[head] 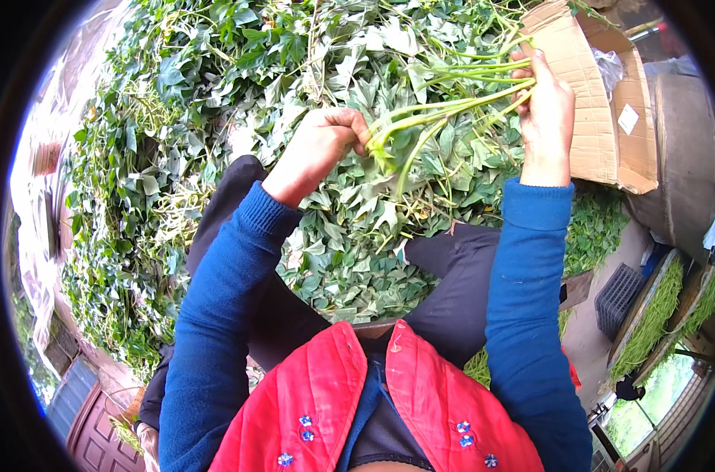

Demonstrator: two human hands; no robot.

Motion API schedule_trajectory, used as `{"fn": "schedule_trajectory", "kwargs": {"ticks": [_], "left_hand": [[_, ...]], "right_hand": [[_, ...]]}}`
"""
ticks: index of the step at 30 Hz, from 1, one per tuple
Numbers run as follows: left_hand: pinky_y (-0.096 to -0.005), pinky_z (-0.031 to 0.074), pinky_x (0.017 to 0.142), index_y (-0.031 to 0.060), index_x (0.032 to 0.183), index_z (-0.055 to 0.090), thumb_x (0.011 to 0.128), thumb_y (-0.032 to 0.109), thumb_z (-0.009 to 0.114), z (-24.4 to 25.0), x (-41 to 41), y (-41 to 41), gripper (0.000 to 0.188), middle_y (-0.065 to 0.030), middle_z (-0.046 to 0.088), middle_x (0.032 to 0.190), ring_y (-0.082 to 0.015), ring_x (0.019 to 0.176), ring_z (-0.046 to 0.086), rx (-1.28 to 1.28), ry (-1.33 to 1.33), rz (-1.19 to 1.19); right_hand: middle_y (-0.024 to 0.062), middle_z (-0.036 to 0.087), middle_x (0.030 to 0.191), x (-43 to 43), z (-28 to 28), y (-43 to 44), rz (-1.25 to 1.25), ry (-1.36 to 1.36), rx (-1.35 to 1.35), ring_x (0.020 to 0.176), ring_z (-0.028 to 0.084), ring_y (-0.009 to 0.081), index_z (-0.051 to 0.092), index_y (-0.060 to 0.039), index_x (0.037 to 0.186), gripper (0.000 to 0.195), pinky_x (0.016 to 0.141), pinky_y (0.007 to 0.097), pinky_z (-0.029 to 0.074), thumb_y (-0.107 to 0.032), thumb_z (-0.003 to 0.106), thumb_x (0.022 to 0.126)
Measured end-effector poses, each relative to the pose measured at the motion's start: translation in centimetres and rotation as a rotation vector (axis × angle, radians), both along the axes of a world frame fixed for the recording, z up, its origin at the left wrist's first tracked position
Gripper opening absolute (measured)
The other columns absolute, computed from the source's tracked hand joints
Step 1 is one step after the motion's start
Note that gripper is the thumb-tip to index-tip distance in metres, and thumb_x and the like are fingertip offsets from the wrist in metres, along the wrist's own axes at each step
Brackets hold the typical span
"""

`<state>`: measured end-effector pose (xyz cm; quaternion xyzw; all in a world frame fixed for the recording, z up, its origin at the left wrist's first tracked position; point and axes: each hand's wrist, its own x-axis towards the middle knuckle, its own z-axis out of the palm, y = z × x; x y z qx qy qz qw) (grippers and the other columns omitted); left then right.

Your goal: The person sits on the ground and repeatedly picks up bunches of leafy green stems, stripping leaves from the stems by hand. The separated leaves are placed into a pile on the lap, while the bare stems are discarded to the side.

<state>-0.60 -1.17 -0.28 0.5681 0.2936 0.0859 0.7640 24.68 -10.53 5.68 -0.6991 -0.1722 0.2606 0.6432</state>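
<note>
A loose bunch of long green leaf stems (452, 106) stretches between my two hands. My right hand (543, 100) grips the stems at the upper right, their ends spread between thumb and fingers. At the other end, my left hand (334, 138) pinches the stem tips with thumb and bent forefinger. Some stems hang below this hand, slightly blurred. Under both hands spreads a deep heap of lobed green leaves and vines (357, 236), many showing pale undersides.
An opened cardboard box (581, 106) stands beside my right hand. Round trays of thin green stems (646, 318) and a dark plastic crate (620, 298) are at right. A paneled door (107, 436) shows lower left. My legs rest among the leaves.
</note>
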Motion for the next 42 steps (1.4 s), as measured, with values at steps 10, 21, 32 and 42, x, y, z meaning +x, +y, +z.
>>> {"fn": "schedule_trajectory", "kwargs": {"ticks": [10,21,32,42], "left_hand": [[-0.0382,0.037,0.087,0.0214,0.1,0.067,0.079,0.02,0.065,-0.6,0.5,-0.3,0.021,-0.0087,0.056,0.111,-0.0265,0.099,0.05,1.189,0.096,0.416],[-0.0339,0.041,0.069,0.0207,0.094,0.068,0.067,0.018,0.074,0.6,1.9,-1.4,0.028,0.0004,0.057,0.088,-0.0205,0.082,0.051,1.491,-0.084,0.256],[-0.02,0.047,0.076,-0.0004,0.111,0.058,0.084,0.011,0.065,0.8,1.7,-1.4,0.03,-0.0005,0.063,0.095,-0.0057,0.083,0.058,-0.013,-0.115,-0.016],[-0.0249,0.044,0.086,0.0029,0.116,0.055,0.079,0.008,0.069,-0.8,1.7,-0.4,0.04,-0.0039,0.061,0.106,-0.0121,0.097,0.056,-0.19,-0.339,0.272]], "right_hand": [[0.0035,0.056,0.061,-0.3,0.1,0.0,0.011,-0.068,0.004,0.041,0.043,0.0052,0.062,0.0006,0.089,0.032,0.035,0.0196,0.03,-0.027,0.048,0.095],[0.0026,0.054,0.062,-3.2,0.0,0.8,0.143,0.082,-0.004,0.041,0.041,0.0047,0.063,-0.0007,0.089,0.033,0.036,0.0187,0.029,-0.028,0.044,0.096],[0.0072,0.058,0.071,-4.1,-0.5,1.2,0.237,0.282,0.111,0.056,0.056,0.0107,0.058,0.0042,0.1,0.041,0.05,0.022,0.047,-0.036,0.048,0.094],[0.0045,0.066,0.089,-8.2,-1.8,0.7,0.819,0.217,-0.086,0.077,0.058,0.0076,0.062,0.0044,0.107,0.024,0.071,0.0215,0.048,-0.005,0.058,0.086]]}}
